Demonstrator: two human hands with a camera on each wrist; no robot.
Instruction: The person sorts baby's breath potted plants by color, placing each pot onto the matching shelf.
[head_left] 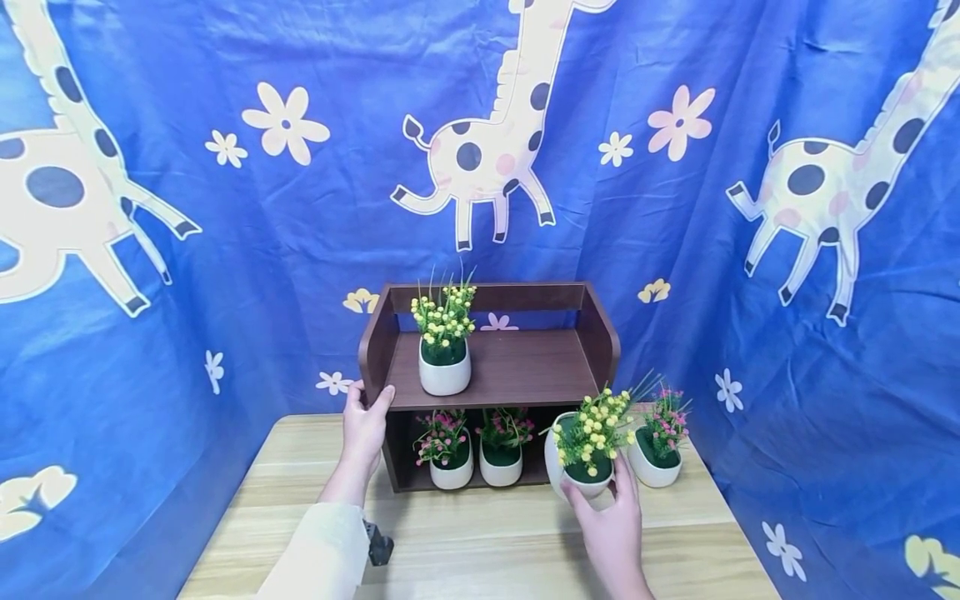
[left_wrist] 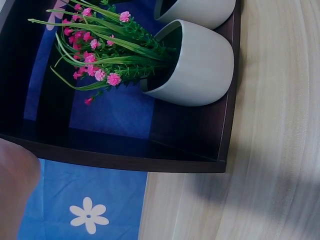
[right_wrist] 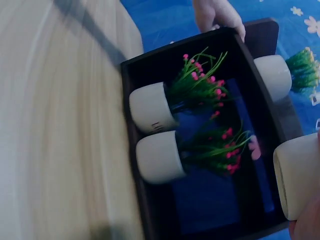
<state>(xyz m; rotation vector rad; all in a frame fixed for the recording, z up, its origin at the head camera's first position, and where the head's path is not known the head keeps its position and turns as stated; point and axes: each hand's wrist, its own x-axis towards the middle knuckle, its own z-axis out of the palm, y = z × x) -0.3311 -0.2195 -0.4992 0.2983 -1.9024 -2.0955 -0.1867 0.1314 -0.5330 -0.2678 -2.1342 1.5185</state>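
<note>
My right hand holds a white pot of yellow artificial flowers in front of the right end of a dark brown two-tier shelf, thumb on one side and fingers on the other. In the right wrist view this white pot shows at the right edge. My left hand grips the shelf's left side at the upper board's front corner. Another pot of yellow flowers stands on the upper board, left of its middle. On the lower level sit two pots of pink flowers, a left one and a right one.
One more pot of pink flowers stands on the wooden table, right of the shelf. Blue cloth with giraffes and flowers hangs behind and on both sides. A small black device is at my left wrist.
</note>
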